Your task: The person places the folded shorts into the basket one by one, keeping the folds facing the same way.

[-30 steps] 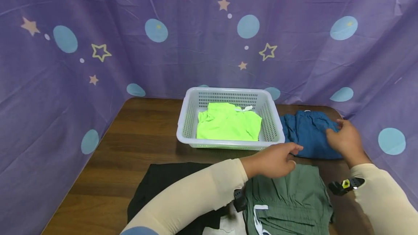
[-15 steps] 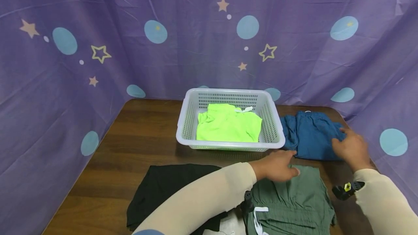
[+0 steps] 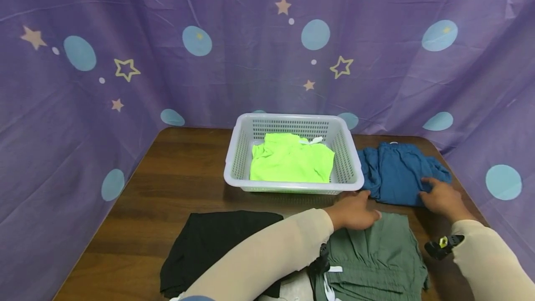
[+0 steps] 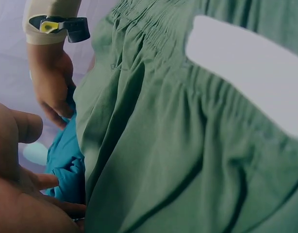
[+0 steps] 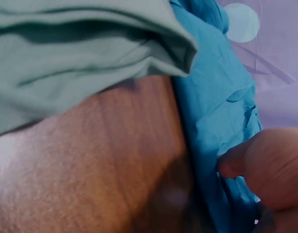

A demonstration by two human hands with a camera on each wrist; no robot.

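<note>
Blue folded shorts [image 3: 399, 171] lie at the right rear of the table, against the basket's right side. Over their right part, my right hand [image 3: 445, 199] touches the cloth with thumb and forefinger apart. The right wrist view has the thumb [image 5: 236, 160] on the blue fabric. My left hand [image 3: 355, 210] hovers with fingers extended between the basket's front right corner and the green shorts [image 3: 376, 254], its fingertips close to the blue shorts' left front corner. The left wrist view shows this hand [image 4: 18, 179] with thumb raised and nothing in its grasp.
A white perforated basket [image 3: 292, 186] holds neon green shorts [image 3: 292, 159]. Black folded clothing [image 3: 221, 245] and a pale garment [image 3: 296, 287] lie in front, partly under my left sleeve. A purple patterned curtain [image 3: 251, 36] surrounds the wooden table [image 3: 179, 171].
My right hand went right with the blue shorts' edge, then came back left over the cloth. The shorts' right part now spreads further out. The left hand shifted slightly right, then settled.
</note>
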